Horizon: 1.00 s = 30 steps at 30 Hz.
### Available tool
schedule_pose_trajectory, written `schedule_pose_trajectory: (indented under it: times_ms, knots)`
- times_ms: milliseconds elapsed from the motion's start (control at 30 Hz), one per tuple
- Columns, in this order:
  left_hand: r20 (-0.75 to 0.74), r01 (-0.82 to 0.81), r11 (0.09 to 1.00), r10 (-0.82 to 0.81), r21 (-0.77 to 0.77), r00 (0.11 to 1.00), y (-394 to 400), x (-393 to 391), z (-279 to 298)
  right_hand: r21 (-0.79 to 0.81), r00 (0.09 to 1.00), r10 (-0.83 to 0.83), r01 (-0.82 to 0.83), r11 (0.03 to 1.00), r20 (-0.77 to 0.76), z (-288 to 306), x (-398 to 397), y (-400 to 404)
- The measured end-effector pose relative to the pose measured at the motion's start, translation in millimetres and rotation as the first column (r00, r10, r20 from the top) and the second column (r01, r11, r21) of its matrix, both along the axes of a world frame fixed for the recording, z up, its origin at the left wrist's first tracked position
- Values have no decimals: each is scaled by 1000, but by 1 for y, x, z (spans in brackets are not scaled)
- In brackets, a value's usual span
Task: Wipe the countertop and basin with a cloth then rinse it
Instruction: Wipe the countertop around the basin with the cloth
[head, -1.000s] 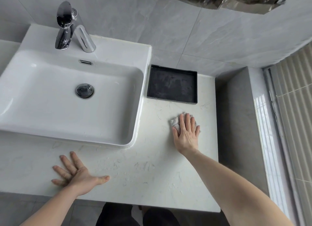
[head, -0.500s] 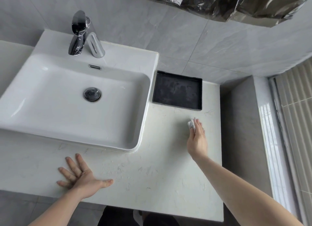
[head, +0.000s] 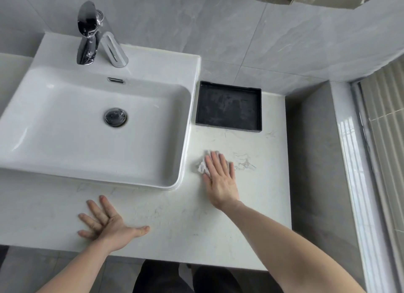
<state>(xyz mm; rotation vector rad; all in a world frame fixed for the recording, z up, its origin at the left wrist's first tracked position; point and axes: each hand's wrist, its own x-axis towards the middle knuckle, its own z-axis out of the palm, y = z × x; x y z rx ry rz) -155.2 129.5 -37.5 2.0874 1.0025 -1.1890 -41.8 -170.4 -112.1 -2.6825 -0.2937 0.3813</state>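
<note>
Closest to the camera, the left hand (head: pixel 107 224) is planted flat on the countertop (head: pixel 175 216) near its front edge, fingers spread wide, holding nothing. Looks like it's just bracing the body while the other arm works.

A bit further in, the right hand (head: pixel 220 179) lies palm-down with the fingers straight, pressing a small crumpled white cloth (head: pixel 202 166) flat onto the counter. Not really a pinch grip, more of an open palm pinning the cloth down; most of the cloth is under the fingers, with a wad poking out on the left side. It sits just right of the basin (head: pixel 98 126), roughly midway between the front edge and the black tray (head: pixel 228 105).

So my read is we're in the countertop-wiping step, working the patch to the right of the basin. There are faint smudgy marks (head: pixel 244 161) just right of the hand, so I'd guess the next stroke needs to sweep that way with steady downward pressure, then work up toward the tray, either around it or with it lifted out of the way.

Further back, the basin itself looks dry and untouched as far as I can tell, and no water is coming from the faucet (head: pixel 94 34). So wiping the basin and the rinse both seem to be ahead.
</note>
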Motion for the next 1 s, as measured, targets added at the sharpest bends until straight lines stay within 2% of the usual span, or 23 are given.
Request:
schedule_pose_trajectory:
  times_ms: [133, 233, 333, 400, 533, 633, 767, 900, 1000]
  knots:
    - [16, -1, 1000, 1, -8, 1000, 0, -2, 1, -63, 981, -193, 194, 979, 18, -2, -1, -88]
    - [27, -2, 1000, 2, -17, 1000, 0, -3, 1, -56, 933, -359, 357, 932, -12, 4, -1, -152]
    - [33, -5, 1000, 6, -21, 999, 0, -3, 2, 14, 837, -545, 546, 838, -52, 21, 0, -171]
    - [33, -6, 1000, 7, -21, 999, 0, -4, 3, 85, 811, -583, 584, 807, -38, 30, 3, -153]
    - [22, -10, 1000, 10, -12, 1000, 0, -3, 2, 275, 918, -396, 389, 879, -32, 32, 5, -82]
    - [16, -2, 1000, 3, -11, 1000, 0, -3, 0, 253, 981, -180, 192, 948, -69, 26, -4, -19]
    - [12, 6, 1000, -6, -4, 1000, 1, -3, -2, 116, 992, -4, 19, 993, -126, 13, -24, 41]
    - [3, 14, 1000, -14, 3, 1000, 0, -3, -2, -26, 995, 95, -96, 995, -40, 3, -35, 24]
    - [11, 16, 1000, -16, 1, 1000, 1, -2, -1, -38, 1000, 7, -8, 999, -10, 0, -38, -24]
